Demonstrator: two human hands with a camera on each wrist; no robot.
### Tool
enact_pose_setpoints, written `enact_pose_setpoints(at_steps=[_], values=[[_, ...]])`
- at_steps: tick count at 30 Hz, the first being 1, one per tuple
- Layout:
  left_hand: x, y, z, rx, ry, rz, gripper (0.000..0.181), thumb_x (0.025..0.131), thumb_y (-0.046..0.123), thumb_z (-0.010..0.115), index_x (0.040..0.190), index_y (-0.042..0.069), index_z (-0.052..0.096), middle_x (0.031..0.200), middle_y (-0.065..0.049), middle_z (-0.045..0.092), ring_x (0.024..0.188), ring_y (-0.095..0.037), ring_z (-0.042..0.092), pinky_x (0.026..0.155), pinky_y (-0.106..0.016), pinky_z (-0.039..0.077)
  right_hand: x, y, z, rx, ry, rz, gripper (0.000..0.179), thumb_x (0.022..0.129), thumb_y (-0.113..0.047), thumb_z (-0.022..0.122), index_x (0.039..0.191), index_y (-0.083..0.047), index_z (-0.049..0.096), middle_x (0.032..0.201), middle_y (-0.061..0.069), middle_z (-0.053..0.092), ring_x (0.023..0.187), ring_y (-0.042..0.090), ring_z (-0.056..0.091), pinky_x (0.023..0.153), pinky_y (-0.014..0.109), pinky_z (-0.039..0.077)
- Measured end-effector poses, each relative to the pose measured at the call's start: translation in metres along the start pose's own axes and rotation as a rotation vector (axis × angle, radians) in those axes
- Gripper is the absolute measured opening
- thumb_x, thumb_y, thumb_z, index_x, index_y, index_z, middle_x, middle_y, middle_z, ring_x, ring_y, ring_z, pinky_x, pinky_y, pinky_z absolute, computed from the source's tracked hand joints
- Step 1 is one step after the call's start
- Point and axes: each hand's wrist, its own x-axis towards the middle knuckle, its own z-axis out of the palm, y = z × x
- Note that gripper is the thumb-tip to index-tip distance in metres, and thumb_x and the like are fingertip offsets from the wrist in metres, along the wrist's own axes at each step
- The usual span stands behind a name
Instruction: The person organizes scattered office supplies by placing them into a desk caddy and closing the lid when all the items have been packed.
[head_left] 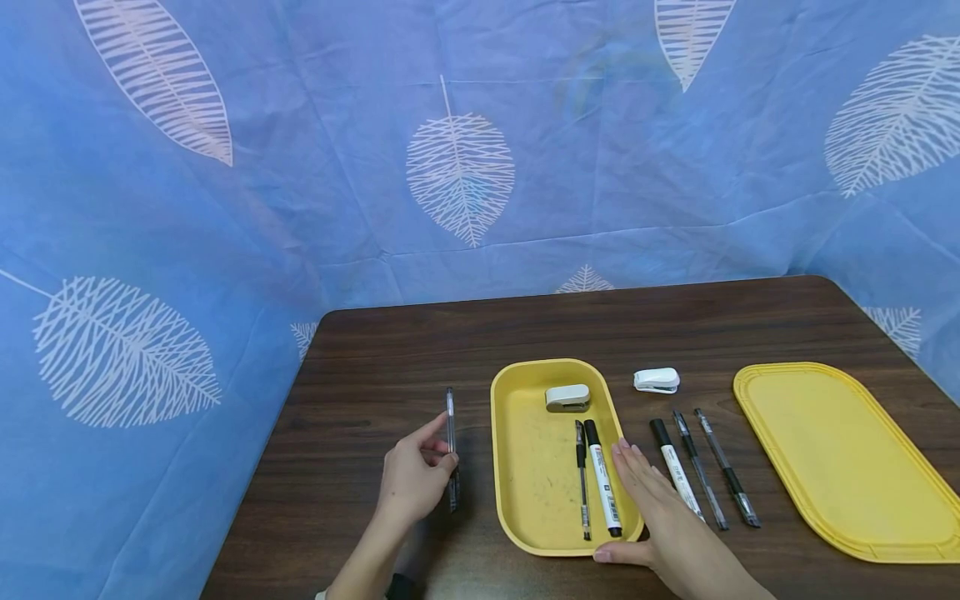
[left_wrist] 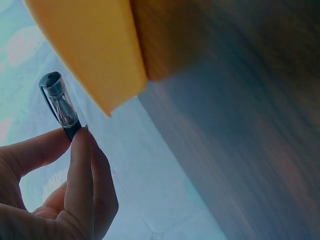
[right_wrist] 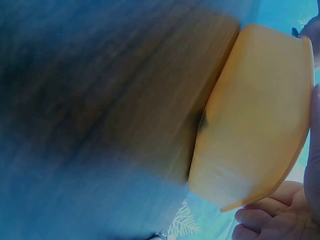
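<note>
My left hand (head_left: pixel 416 475) pinches a clear gel pen (head_left: pixel 451 408) between thumb and fingers, left of the yellow tray (head_left: pixel 525 475). In the left wrist view, the pen's capped end (left_wrist: pixel 61 102) sticks up past the fingertips. My right hand (head_left: pixel 671 521) rests against the tray's near right corner, fingers extended along the right rim and thumb by the near edge. Inside the tray lie a white stapler (head_left: pixel 567 397), a black gel pen (head_left: pixel 582 483) and a white marker with a black cap (head_left: pixel 604 483). The right wrist view shows the tray's outer wall (right_wrist: pixel 250 120).
Right of the tray lie another white stapler (head_left: pixel 656 380), a marker (head_left: pixel 678 473) partly behind my right hand, and two pens (head_left: pixel 701 471). A flat yellow lid (head_left: pixel 847 458) is at the far right of the dark wooden table (head_left: pixel 420 342). Blue leaf-patterned cloth (head_left: pixel 360 192) hangs behind.
</note>
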Motion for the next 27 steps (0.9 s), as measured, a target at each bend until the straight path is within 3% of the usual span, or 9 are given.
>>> enact_pose_setpoints(at_steps=[5, 27], values=[[-0.001, 0.009, 0.003, -0.021, -0.023, 0.02, 0.054, 0.083, 0.003, 0.069, 0.134, 0.016, 0.059, 0.088, -0.005, 0.065, 0.072, -0.012, 0.06, 0.057, -0.022, 0.05, 0.0, 0.0, 0.0, -0.005, 0.005, 0.002, 0.115, 0.064, -0.065, 0.072, 0.154, -0.01, 0.027, 0.16, 0.014, 0.025, 0.143, 0.04, 0.03, 0.106, 0.054, 0.036], [0.001, 0.038, 0.025, -0.029, -0.071, 0.132, 0.053, 0.08, 0.003, 0.066, 0.132, 0.013, 0.061, 0.083, -0.001, 0.065, 0.067, -0.007, 0.059, 0.056, -0.02, 0.049, -0.001, 0.0, 0.001, -0.017, 0.012, -0.012, 0.116, 0.064, -0.069, 0.068, 0.154, -0.009, 0.026, 0.16, 0.015, 0.025, 0.141, 0.042, 0.032, 0.105, 0.059, 0.036]])
